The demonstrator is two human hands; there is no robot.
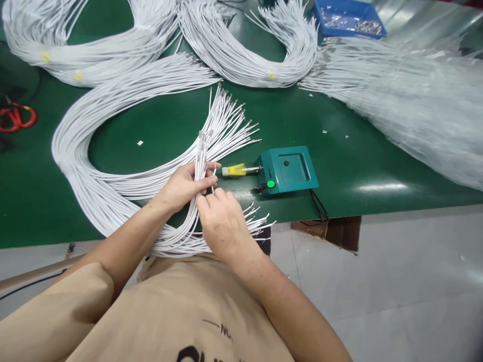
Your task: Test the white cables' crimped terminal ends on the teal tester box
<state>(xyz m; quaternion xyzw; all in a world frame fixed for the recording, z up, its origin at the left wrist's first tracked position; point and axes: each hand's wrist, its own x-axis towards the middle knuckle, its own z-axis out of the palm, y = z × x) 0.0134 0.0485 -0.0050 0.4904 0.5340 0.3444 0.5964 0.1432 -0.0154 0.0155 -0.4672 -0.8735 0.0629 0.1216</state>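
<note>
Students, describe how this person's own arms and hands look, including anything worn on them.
The bare left hand and bare right hand wear no gloves, and no watch shows on either wrist. A loose, plain tan fabric sleeve ends near the left elbow, matching the tan shirt with dark lettering. The right sleeve is out of view.

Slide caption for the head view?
Left hand holding a bunch of white wires, right hand at a single wire, beside a teal device on a green table.
</note>
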